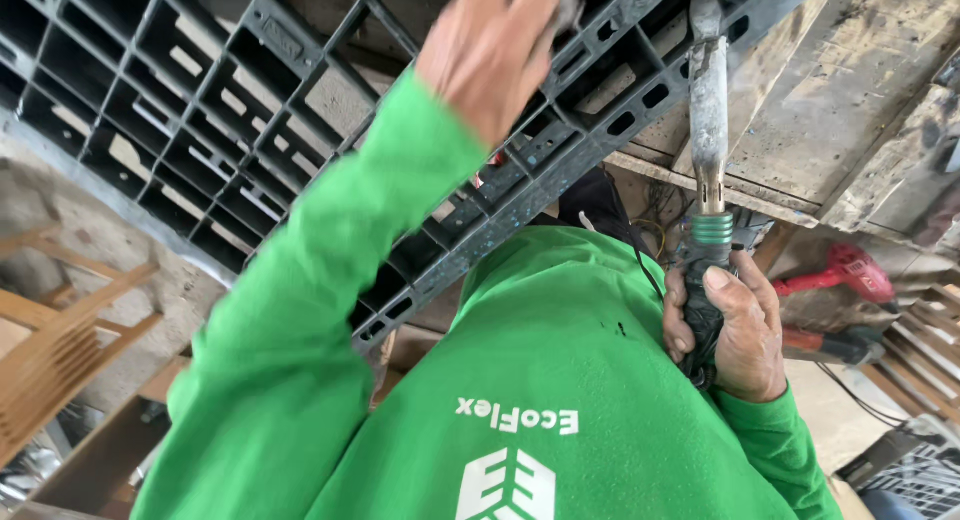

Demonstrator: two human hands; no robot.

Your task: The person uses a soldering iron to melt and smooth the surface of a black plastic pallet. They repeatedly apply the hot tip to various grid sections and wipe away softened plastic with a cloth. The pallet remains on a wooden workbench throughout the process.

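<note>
Closest to the lens: a green long-sleeved shirt [560, 380] with a white emblem across the chest, filling the lower middle of the view. Above it, a dark plastic pallet [200, 110], an open grid of ribs, tilted and spanning the upper left to the top centre. Left hand [490, 55] raised on its green sleeve, pressed against the pallet's grid near the top edge; fingers hidden behind the back of the hand and running out of view, so impossible to tell how far curled or what they grip. Right hand [735, 330] lower and to the right, wrapped tight around the dark handle of a heat tool [708, 130], thumb laid along the grip. Long, scorched metal barrel pointing upward, green collar just above the fist, tip reaching the pallet's edge near the left hand. Behind, rough timber boards [800, 100]; a red power tool [840, 270] lying off to the right, well apart from both hands.
</note>
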